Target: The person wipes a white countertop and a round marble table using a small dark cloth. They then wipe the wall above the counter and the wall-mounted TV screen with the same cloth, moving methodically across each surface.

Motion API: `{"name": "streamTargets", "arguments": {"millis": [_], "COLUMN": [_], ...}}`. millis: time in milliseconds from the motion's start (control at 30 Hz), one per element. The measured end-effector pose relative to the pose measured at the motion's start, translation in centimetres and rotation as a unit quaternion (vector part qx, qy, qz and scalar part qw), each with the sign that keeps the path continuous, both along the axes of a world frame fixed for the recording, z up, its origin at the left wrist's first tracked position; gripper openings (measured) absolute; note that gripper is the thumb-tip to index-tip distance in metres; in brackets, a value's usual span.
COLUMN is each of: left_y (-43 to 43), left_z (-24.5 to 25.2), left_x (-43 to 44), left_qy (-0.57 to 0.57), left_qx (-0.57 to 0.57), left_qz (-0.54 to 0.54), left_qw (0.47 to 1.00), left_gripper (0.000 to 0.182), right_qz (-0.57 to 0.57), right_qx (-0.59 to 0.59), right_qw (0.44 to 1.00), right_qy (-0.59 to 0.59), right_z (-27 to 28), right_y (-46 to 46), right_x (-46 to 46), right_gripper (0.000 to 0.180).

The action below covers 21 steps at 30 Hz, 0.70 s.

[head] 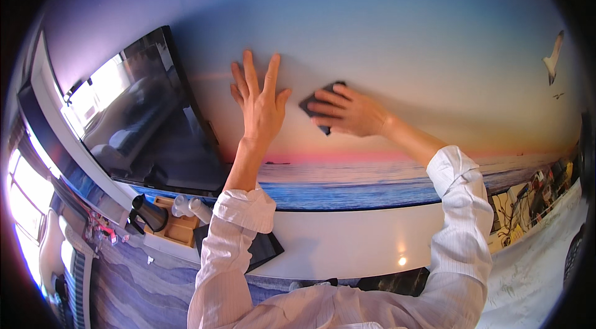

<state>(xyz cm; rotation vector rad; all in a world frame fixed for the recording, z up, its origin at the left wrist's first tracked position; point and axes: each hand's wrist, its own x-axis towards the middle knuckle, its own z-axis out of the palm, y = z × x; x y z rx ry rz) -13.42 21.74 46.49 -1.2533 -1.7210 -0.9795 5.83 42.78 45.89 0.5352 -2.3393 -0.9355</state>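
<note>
A wall mural of a sea sunset point(419, 68) fills the view before me. My left hand point(263, 100) is raised against or just in front of it, fingers spread, holding nothing, to the right of the wall television point(153, 119). My right hand point(351, 112) is to its right, lying flat over a dark rectangular pad point(321, 105) that it presses or holds at the mural. The pad's exact kind cannot be told, as the fingers cover part of it. Whether the left fingertips touch the wall is unclear.
Below the mural runs a white countertop point(354, 240). A dark flat panel point(265, 250) lies on it, near a wooden tray point(179, 231) with a dark kettle point(151, 212) and white cups point(198, 208). Cables point(510, 219) and small items crowd the right side. A bed headboard point(51, 245) stands far left.
</note>
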Motion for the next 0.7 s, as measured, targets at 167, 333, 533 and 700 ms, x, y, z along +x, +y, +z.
{"name": "streamTargets", "arguments": {"millis": [167, 333, 533, 700], "left_y": [-0.3, 0.7, 1.6, 2.1], "left_z": [0.0, 0.6, 1.7, 1.6], "left_x": [0.0, 0.7, 1.4, 1.6], "left_qy": [0.004, 0.023, 0.03, 0.027], "left_qx": [-0.005, 0.018, 0.008, 0.002], "left_qz": [0.012, 0.003, 0.006, 0.007], "left_qw": [1.0, 1.0, 0.999, 1.0], "left_gripper": [0.071, 0.075, 0.077, 0.08], "right_qz": [-0.049, -0.04, -0.038, -0.013], "right_qx": [-0.049, -0.076, -0.062, -0.01], "right_qw": [0.958, 0.909, 0.983, 0.999], "right_qy": [0.277, 0.407, 0.167, -0.032], "right_z": [13.3, 15.9, 2.4, -4.5], "right_y": [-0.4, 0.4, 0.1, 1.0], "right_x": [0.3, 0.2, 0.7, 2.8], "right_gripper": [0.049, 0.051, 0.052, 0.055]}}
